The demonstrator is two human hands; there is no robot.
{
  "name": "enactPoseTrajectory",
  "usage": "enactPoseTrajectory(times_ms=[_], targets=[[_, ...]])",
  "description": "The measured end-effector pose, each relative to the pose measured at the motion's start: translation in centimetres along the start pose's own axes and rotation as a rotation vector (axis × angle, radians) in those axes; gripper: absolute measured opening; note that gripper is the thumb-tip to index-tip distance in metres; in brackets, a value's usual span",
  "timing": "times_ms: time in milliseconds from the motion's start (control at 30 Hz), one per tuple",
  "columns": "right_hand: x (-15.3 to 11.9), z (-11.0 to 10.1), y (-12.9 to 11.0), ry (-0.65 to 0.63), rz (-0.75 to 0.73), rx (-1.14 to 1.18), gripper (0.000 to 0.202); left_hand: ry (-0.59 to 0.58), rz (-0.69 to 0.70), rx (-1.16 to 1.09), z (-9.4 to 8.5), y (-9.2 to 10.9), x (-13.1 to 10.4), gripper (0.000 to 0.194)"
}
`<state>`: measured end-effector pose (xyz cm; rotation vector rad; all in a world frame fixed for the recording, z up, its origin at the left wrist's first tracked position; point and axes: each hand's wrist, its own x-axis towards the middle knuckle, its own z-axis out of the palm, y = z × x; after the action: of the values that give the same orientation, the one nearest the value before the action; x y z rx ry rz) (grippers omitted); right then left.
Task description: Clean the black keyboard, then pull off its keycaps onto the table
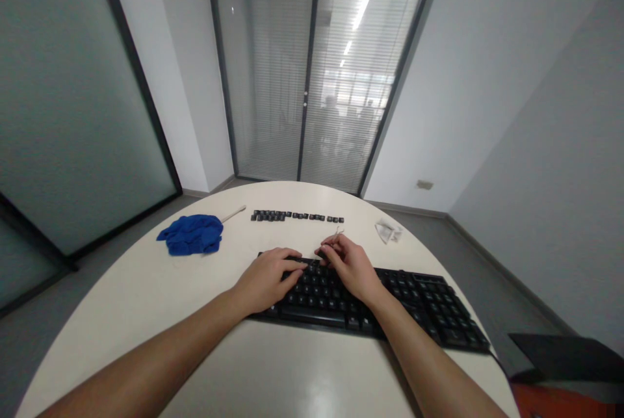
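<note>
A black keyboard (312,317) lies slightly askew on the table in front of me. My left hand (270,278) rests on its upper left part, fingers stretched over the keys and thumb apart, holding nothing that I can see. Just above the top rows, my right hand (348,265) is closed in a pinch on a wire keycap puller (340,231), whose thin wire ends stick up past the fingers. Something small and dark shows at the fingertips, too small to tell. Behind the keyboard, several loose black keycaps (270,215) sit lined up in rows.
On the left of the round white table (121,314) lies a crumpled blue cloth (192,235), with a pale stick-like handle (234,213) beside it. A small clear plastic bag (388,231) lies at the right. A black and red chair (565,366) stands at the lower right.
</note>
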<state>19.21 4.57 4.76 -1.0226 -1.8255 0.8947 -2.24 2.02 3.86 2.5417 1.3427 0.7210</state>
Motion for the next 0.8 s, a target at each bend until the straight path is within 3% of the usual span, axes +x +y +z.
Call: enactPoseTrajectory(times_ms=[400, 800], targets=[[0.16, 0.31, 0.71, 0.052, 0.02, 0.057, 0.028, 0.017, -0.02, -0.027, 0.13, -0.07, -0.07, 0.024], [0.21, 0.39, 0.55, 0.097, 0.075, 0.126, 0.031, 0.037, 0.078, 0.027, -0.43, 0.82, -0.06, 0.021]])
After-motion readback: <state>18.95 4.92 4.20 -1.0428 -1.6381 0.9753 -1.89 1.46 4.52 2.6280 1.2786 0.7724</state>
